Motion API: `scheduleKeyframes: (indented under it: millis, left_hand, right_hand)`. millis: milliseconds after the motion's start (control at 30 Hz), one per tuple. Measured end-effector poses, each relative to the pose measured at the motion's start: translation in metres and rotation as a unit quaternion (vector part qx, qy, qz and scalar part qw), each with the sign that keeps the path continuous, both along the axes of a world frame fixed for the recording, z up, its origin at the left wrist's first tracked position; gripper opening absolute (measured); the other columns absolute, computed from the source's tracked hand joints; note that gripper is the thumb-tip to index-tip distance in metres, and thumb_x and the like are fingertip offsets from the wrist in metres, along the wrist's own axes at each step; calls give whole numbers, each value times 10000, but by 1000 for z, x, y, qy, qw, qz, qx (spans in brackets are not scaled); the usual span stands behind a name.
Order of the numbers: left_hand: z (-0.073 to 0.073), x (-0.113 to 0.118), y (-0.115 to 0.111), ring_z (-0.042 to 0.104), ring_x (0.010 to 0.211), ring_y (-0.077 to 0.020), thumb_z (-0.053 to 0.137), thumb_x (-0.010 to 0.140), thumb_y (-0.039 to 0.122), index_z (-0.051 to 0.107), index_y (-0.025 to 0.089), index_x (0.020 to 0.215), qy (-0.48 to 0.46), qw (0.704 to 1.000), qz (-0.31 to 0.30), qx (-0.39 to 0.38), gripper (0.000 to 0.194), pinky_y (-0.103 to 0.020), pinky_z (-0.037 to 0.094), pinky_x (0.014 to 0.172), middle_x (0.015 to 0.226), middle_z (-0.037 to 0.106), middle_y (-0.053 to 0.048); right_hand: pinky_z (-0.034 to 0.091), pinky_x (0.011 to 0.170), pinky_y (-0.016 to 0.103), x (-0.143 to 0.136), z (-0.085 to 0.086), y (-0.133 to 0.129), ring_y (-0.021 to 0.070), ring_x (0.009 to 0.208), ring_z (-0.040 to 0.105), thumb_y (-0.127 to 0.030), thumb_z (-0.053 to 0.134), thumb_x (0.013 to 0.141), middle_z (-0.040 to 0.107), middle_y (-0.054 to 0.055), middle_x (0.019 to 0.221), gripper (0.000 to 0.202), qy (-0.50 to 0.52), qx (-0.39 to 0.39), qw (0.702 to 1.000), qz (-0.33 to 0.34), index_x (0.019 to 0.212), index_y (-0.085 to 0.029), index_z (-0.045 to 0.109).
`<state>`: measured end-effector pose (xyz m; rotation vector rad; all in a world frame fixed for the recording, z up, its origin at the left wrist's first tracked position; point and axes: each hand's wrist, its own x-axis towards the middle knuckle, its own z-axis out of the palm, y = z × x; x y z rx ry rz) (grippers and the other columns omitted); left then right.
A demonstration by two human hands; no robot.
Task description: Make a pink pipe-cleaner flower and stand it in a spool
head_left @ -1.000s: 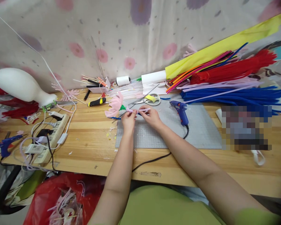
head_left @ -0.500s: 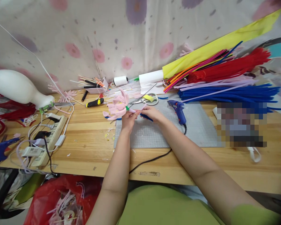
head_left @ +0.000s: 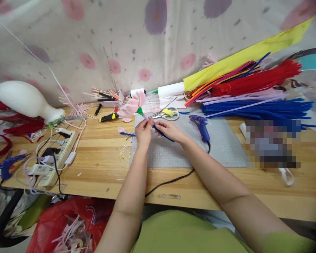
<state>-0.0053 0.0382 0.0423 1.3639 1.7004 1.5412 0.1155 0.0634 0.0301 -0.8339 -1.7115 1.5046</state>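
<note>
A pink fuzzy flower [head_left: 133, 104] with a green base tilts up to the left, its stem pinched in my left hand [head_left: 143, 133]. Close beside it, my right hand [head_left: 168, 130] has its fingers closed on a blue fuzzy stem [head_left: 164, 135] that runs down to the right. The fingertips of both hands nearly meet where the flower's stem and the blue one come together. Just behind my hands lie scissors [head_left: 171, 114] with a yellow piece on them. Loose pink petals [head_left: 121, 130] rest to the left.
A blue glue gun [head_left: 202, 128] lies on the grey cutting mat [head_left: 218, 151]. Red stems [head_left: 258, 79] and blue stems [head_left: 258, 108] are bundled at the back right. On the left are a power strip [head_left: 59, 158], cables and a white foam head [head_left: 23, 98].
The flower has tilted more upright, uncovering loose petals on the table. My hands have shifted slightly, and more of the blue stem shows at my right hand. The view has moved a little.
</note>
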Motion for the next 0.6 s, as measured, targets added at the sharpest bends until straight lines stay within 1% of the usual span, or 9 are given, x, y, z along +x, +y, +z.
scheduleKeyframes:
  millis: [67,133,200,267,367,500,600]
  left_hand:
    - [0,-2,0,471,564,-102,570,740,404,616,165,612,36,999,20,1,275,-220,355,571,574,580,6]
    - [-2,-4,0,507,625,-115,568,746,400,605,161,632,41,999,12,1,267,-228,375,628,624,598,-7]
    - [-4,-4,0,541,679,-124,544,766,385,605,159,709,-2,1000,-25,1,241,-237,396,672,696,619,-22]
    - [-5,-5,0,565,717,-125,553,762,355,592,160,774,-57,996,-66,7,200,-239,413,697,751,626,-28]
    - [-5,-7,-2,569,696,-115,633,689,303,575,162,769,-93,991,-94,11,172,-231,426,680,736,619,-14]
    - [-6,-10,-3,545,606,-99,686,612,278,594,149,692,-116,990,-75,-24,177,-222,419,612,633,604,5]
    - [-5,-10,-4,532,560,-90,721,543,269,603,137,650,-200,977,-55,-58,206,-236,432,603,574,586,17]
  right_hand:
    - [372,515,196,0,-1,-1,75,540,449,-322,468,781,502,-22,637,160,-25,52,998,-21,764,-169,515]
    - [346,531,205,0,-3,-1,83,553,431,-296,469,780,493,-20,629,143,-65,109,990,-62,741,-167,516]
    - [331,553,214,0,-3,-1,92,573,428,-281,460,789,500,-14,629,146,-98,153,979,-89,721,-166,519]
    - [325,573,220,1,-3,-1,100,591,435,-279,450,800,517,-8,639,158,-115,175,973,-95,716,-167,524]
    - [326,601,226,3,-1,-1,113,629,461,-272,447,809,548,6,674,171,-147,203,963,-99,710,-167,538]
    - [340,636,239,5,1,-1,140,702,503,-264,451,821,598,28,750,167,-211,247,940,-103,760,-176,578]
    - [366,692,263,6,-2,-3,173,800,530,-277,446,835,626,52,852,179,-243,295,918,-109,846,-189,602]
